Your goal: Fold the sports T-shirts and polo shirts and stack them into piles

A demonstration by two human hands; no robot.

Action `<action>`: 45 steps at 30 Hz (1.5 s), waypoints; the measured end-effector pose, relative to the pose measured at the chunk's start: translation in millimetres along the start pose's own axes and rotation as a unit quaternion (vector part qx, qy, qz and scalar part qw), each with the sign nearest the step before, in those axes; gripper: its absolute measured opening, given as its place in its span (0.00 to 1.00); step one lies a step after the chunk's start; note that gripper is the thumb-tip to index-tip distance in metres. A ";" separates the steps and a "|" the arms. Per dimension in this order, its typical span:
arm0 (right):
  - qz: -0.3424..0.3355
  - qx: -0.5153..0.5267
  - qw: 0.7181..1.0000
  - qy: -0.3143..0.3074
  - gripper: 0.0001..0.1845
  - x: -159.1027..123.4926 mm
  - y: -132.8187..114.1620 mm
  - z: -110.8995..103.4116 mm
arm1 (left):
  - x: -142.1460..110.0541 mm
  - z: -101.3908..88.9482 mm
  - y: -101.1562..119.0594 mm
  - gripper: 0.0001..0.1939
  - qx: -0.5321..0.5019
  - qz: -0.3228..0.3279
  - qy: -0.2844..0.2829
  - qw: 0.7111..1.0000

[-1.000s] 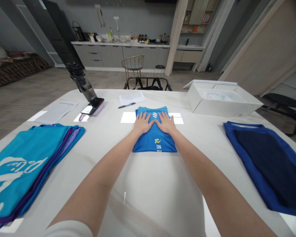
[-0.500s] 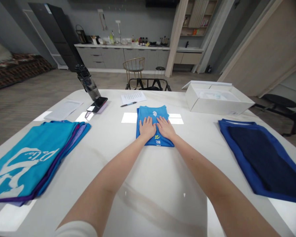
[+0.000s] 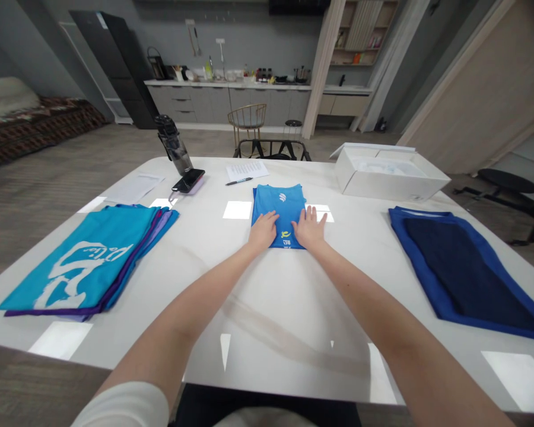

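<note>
A folded blue T-shirt [image 3: 289, 207] with a white logo and a small yellow-green print lies flat in the middle of the white table [image 3: 267, 296]. My left hand [image 3: 264, 229] rests on its left edge, fingers stretched out and pointing inward. On the right edge lies my right hand [image 3: 310, 227], flat with its fingers spread, partly over the tabletop. Neither hand grips the cloth. To the left is a stack of folded shirts [image 3: 84, 255], turquoise on top with white lettering, purple and blue below. On the right sit folded dark blue garments [image 3: 467, 267].
An open white box [image 3: 382, 178] stands at the back right. Behind the shirt are a printed sheet [image 3: 249, 170] and a pen [image 3: 239, 181]. A bottle [image 3: 175, 145], a phone [image 3: 188, 181] and more paper [image 3: 136, 187] are at the back left.
My hands have moved apart, from the middle of the shirt out to its two side edges. The view has tilted, so the table's near edge now shows.
</note>
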State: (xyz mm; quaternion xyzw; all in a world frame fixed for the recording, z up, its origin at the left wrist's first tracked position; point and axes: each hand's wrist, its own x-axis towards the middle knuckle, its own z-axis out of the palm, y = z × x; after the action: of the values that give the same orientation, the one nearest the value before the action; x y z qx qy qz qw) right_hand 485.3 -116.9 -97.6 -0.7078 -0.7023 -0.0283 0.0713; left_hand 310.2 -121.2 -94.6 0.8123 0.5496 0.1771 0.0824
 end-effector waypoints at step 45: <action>-0.095 0.022 0.993 -0.060 0.14 -107.6 43.4 -46.2 | -105.6 -47.9 -16.1 0.18 0.174 0.043 -0.060 0.982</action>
State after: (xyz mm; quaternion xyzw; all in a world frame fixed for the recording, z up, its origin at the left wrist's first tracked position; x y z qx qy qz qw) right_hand 530.1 -230.2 -69.7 -0.6364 -0.7699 0.0230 0.0419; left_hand 243.0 -215.4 -76.5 0.8459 0.5311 0.0332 -0.0354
